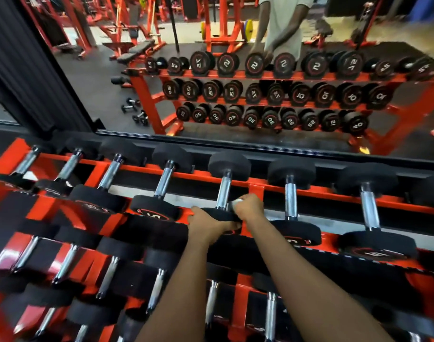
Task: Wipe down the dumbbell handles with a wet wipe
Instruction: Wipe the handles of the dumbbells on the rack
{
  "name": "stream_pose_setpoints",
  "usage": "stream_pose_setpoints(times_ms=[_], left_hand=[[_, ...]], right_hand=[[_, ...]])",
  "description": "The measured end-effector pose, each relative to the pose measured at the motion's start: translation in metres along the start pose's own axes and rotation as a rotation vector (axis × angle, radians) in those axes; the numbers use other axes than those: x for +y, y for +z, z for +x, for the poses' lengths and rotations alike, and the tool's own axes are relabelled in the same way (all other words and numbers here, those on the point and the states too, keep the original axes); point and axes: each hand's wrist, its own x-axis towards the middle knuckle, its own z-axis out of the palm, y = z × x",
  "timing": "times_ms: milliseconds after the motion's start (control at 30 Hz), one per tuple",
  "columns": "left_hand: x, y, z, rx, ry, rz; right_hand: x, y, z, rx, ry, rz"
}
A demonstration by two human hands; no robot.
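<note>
2 bare hands reach to the top tier of an orange steel rack (pixel 256 187). The left hand (pixel 206 224) grips the near head of a dumbbell (pixel 226 166), its fingers curled over the upper edge of the black disc. The right hand (pixel 249 208) is clenched around a small white wet wipe (pixel 236 202), which bunches out between thumb and forefinger just beside the near end of the handle (pixel 223 191). Whether the wipe actually touches the metal cannot be told.

The dumbbell lies across the rack rails, its far head toward the mirror (pixel 87 82) and its near head under the left hand. The dumbbell to its left (pixel 155 208) shows a red ring and part of a white "5" on its end face. To the right, another end face (pixel 381 253) carries a red ring with white marks too blurred to read. In the mirror, reversed white numerals show on the reflected heads, among them 10, 20, 30 and 40, each inside a red circle.

The heads are thick round discs of matte black rubber. The handles are straight, polished chrome bars with bright highlights. The rack is glossy painted metal with flat rails and angled cradles, and more dumbbells sit on the tiers below.
</note>
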Motion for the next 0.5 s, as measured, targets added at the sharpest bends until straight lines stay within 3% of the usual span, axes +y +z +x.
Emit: stream_pose_setpoints(times_ms=[100,333,500], left_hand=[[-0.015,0.013,0.016,0.033,0.023,-0.039],[0.04,-0.037,-0.061,-0.046,0.011,-0.054],[0.039,-0.037,-0.062,-0.05,0.023,-0.069]], right_hand=[[-0.003,0.018,0.005,-0.138,-0.002,0.064],[0.008,0.01,0.013,-0.127,-0.022,0.074],[0.0,0.007,0.013,-0.258,0.005,0.033]])
